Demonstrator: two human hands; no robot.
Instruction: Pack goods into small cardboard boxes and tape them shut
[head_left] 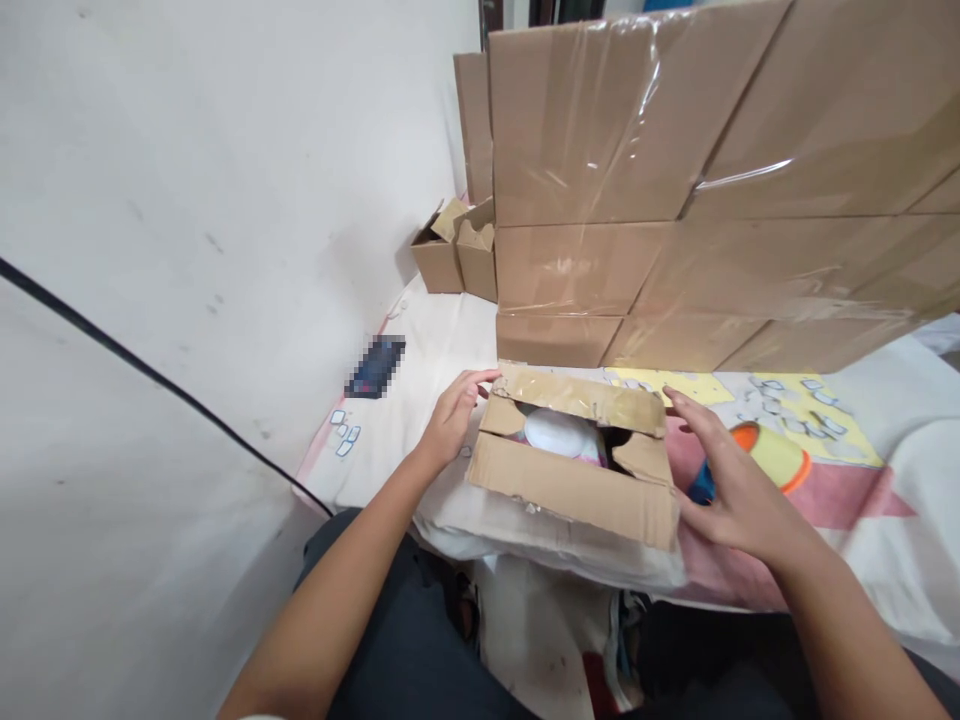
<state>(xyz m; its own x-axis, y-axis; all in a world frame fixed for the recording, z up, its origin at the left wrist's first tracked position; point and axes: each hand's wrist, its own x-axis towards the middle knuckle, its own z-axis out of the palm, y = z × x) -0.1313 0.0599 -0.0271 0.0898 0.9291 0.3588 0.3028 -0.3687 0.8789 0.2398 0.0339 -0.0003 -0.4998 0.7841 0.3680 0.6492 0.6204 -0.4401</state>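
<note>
A brown cardboard box (pixel 574 500) stands in front of me with its flaps partly folded in over the gap. Through that gap shows a white round-topped item (pixel 559 433); the rest of the contents is hidden. My left hand (pixel 451 415) is at the box's left end, its fingers stretched out to the far left corner. At the right end, my right hand (pixel 731 490) is spread with thumb and fingers apart, close to the box's edge; I cannot tell if it touches. Partly behind this hand lies a pale yellow roll (pixel 780 458) with an orange rim and something blue beside it.
Tall cardboard panels (pixel 585 130) bound with clear tape rise behind the box. Small open cartons (pixel 442 255) stand at the back left. A dark phone-like item (pixel 376 367) lies near the white wall (pixel 187 200). A black cable (pixel 150 370) runs along the wall. Patterned cloth (pixel 442 345) covers the surface.
</note>
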